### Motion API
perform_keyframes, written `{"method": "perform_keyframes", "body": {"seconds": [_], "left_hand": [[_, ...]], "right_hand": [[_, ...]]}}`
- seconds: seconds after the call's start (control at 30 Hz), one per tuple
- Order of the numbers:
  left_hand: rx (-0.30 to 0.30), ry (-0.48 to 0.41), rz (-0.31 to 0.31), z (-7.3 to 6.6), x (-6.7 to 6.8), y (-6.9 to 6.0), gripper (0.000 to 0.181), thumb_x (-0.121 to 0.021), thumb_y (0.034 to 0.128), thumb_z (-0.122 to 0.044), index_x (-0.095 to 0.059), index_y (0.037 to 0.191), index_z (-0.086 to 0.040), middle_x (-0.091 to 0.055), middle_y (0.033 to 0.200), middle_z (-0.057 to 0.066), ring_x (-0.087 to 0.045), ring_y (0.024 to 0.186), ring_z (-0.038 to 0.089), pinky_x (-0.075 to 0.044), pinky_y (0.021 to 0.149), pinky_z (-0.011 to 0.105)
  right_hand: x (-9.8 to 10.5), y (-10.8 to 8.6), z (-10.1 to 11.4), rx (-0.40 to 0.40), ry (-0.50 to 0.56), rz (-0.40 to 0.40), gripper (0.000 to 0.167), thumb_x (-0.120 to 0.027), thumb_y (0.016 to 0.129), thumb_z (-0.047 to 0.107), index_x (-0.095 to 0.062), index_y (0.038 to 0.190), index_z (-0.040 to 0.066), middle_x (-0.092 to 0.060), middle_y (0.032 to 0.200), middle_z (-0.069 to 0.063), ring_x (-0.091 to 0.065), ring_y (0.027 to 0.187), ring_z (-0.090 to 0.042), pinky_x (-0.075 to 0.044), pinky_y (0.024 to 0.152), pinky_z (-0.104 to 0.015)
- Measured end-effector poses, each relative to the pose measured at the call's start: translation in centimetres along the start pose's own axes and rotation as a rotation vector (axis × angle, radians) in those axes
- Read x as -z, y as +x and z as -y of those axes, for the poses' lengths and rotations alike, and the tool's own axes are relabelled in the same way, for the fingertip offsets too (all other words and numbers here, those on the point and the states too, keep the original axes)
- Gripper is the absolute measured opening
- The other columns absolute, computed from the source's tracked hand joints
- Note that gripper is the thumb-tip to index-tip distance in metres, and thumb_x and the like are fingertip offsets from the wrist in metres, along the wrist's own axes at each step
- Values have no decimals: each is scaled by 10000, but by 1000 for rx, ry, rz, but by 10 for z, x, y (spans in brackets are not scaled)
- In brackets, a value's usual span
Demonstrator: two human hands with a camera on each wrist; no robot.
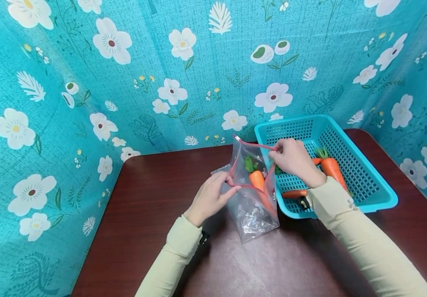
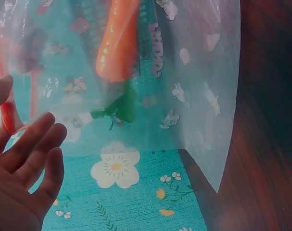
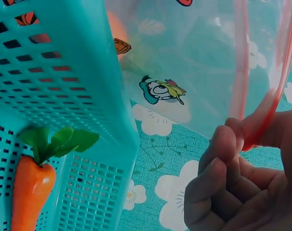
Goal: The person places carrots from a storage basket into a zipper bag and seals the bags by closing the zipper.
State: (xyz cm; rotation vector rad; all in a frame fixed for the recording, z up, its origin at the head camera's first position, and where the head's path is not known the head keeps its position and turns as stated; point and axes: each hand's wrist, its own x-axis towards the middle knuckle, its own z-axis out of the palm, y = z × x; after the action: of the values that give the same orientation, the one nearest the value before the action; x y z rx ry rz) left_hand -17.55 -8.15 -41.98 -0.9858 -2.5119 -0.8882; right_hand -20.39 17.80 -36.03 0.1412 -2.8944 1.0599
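Overall, bag: clear, red-edged, cartoon-printed; orange carrot inside.
Basket: turquoise, latticed; holds other carrots.
Left hand: pinching bag's edge.
Right hand: likewise.

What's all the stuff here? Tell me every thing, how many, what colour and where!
Plastic bag: one, see-through with red edging, beside the basket
Bagged carrot: one, orange with green leaves, inside the bag
Basket: one, turquoise, on the table's right side
Loose carrots: at least two, orange, in the basket, partly hidden
Table: one, dark reddish-brown, underneath
Flowery cloth: blue, behind the table
Sleeves: two, pale cream, on the arms
Left hand: one, bare, pinching the bag's edge
Right hand: one, bare, pinching the bag's edge
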Motion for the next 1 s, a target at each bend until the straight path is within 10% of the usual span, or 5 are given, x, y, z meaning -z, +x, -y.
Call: {"method": "perform_keyframes", "body": {"seconds": [0.4, 0.7, 1.0], "left_hand": [[5, -41, -53, 3, 2, -2, 137, -761, 834, -155, -637, 872, -113, -635, 819, 1, -539, 717, 98, -478, 651, 232], [121, -98, -122, 3, -2, -1, 424, -743, 845, -115, -525, 1207, -78, -704, 937, 56, -572, 659, 115, -516, 590, 268], [121, -26, -201, 5, -7, -2, 130, -771, 819, -137, -691, 901, -76, -656, 855, 46, -616, 717, 160, -514, 622, 206]], "right_hand": [[5, -1, -5, -38, 9, 45, 233, -498, 923, 149, -678, 887, 7, -620, 586, -74, -521, 451, -192, -393, 425, -302], [6, -2, -5, -36, -20, 73, 234, -543, 932, 195, -671, 828, 30, -648, 628, -76, -563, 488, -185, -447, 469, -313], [5, -2, -9, -14, -37, 80, 216, -557, 919, 185, -684, 842, 29, -668, 667, -88, -580, 509, -190, -458, 476, -316]]}}
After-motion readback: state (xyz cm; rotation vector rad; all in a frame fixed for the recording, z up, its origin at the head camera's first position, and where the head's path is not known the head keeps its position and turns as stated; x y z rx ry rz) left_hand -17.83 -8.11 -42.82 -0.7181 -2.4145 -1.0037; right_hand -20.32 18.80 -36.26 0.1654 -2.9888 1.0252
